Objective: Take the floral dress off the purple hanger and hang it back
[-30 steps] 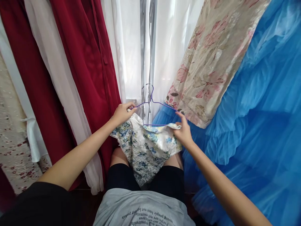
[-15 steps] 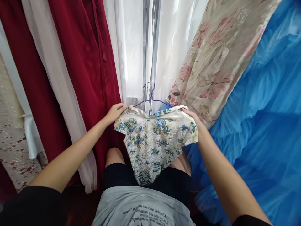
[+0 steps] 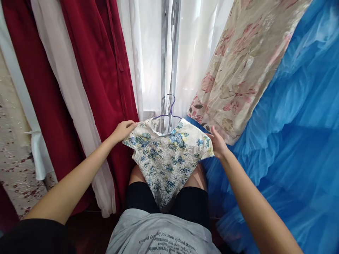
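A small white top with blue flower print [image 3: 166,158] hangs on a purple wire hanger [image 3: 171,109] in front of me, its hem falling over my knees. My left hand [image 3: 123,129] grips the top's left shoulder, fingers curled over the cloth. My right hand [image 3: 217,144] holds the right sleeve edge, fingers pressed on the fabric. Only the hanger's hook and upper wires show above the neckline.
Hanging clothes close in all round: dark red garments [image 3: 100,63] and a white one [image 3: 63,81] at left, sheer white curtain [image 3: 148,53] with a metal pole [image 3: 169,42] ahead, a beige rose-print dress [image 3: 238,67] and a big blue tulle skirt [image 3: 291,141] at right.
The top was bunched below the hanger a second ago; it now sits spread over the hanger's shoulders. Both hands have slid outward to the sleeves.
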`<state>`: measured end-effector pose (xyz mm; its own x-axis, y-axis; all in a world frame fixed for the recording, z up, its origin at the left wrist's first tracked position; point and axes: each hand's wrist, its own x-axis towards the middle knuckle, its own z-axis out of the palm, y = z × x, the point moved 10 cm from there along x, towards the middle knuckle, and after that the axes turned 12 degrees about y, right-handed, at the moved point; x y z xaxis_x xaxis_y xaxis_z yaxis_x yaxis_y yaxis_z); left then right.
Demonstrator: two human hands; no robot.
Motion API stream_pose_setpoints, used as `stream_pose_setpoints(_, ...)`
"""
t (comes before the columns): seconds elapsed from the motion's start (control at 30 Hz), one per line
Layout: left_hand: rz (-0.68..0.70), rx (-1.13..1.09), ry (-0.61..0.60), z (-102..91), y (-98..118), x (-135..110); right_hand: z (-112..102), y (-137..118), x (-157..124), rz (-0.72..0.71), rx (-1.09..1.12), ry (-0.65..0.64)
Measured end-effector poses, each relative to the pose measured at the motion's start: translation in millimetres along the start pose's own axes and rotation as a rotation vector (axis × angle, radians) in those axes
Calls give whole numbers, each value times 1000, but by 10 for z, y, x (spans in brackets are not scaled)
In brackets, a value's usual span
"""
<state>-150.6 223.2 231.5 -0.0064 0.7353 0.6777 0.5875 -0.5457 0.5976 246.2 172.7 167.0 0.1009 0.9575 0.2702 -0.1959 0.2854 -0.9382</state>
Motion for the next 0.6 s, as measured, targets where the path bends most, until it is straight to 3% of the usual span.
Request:
stream_pose_setpoints(0.1, -233, -294, 154, -168, -268, -107, 90, -115, -138, 68, 27, -45)
stream_pose_setpoints(0.2, -285, -482, 322, -347, -209, -84, 178, -310, -221, 54, 144, 47)
stream_pose_setpoints(0.27, -172, -454, 367, -488, 51, -16, 185, -418, -291, 51, 223, 129)
stream_pose_setpoints(0.37, 200, -98, 326, -593, 685, -4, 139, -581, -524, -37, 269, 226)
stream_pose_setpoints(0.47, 523, 279, 211, -340, 1102, -190, 209, -621, -930, -115, 208, 217)
stream_pose_setpoints(0.53, 617, 349, 154, -90, 1143, -334, 395, -577, -1237, -133, 132, 109)
stream_pose_setpoints(0.6, 616, 294, 175, 90, 1073, -434, 691, -530, -1548, -153, 91, -106)
